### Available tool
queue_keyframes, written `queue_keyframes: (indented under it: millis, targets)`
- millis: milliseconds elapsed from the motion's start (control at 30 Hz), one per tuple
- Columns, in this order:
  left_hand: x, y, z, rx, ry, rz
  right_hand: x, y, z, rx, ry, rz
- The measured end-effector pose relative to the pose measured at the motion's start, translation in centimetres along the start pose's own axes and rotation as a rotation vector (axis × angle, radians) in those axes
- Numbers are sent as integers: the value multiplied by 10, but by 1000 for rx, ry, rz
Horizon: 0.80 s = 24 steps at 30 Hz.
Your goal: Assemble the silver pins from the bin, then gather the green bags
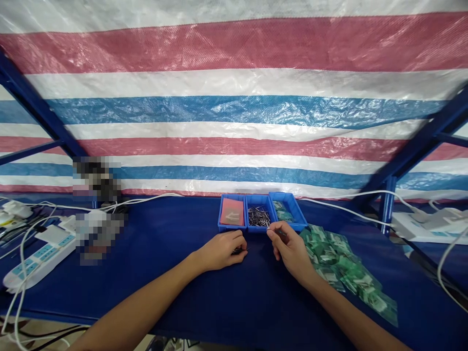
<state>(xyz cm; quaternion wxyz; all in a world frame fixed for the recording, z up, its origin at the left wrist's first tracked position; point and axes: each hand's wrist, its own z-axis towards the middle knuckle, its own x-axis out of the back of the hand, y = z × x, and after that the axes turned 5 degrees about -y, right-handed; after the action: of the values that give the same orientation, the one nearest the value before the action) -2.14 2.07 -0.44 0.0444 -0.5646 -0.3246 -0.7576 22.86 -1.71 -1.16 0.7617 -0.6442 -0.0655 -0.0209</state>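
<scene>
My left hand (224, 251) is closed on several thin dark metal pieces (238, 251) just in front of the bins; their exact kind is too small to tell. My right hand (290, 251) pinches a thin metal piece (268, 228) between thumb and forefinger, at the front edge of the middle blue bin (259, 228). Loose thin metal pieces (259, 216) fill that bin. The left blue bin (220, 220) holds a pink sheet (231, 205) with small pale pieces on it. In the right blue bin (298, 214) lie small greenish packets (283, 212).
A spread pile of clear green-tinted bags (340, 263) lies right of my right hand on the dark blue table (175, 302). White power strips (44, 256) and cables sit at both sides. Blue metal posts and a striped tarp (234, 112) stand behind. Blurred blocks hide something at left.
</scene>
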Motion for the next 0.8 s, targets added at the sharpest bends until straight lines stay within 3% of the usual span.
queue_keyframes:
  millis: [367, 800]
  targets:
    - [4, 2, 1, -13, 4, -21, -1, 1, 3, -14, -20, 101]
    - [3, 2, 0, -52, 9, 18, -3, 1, -2, 34, 2, -9]
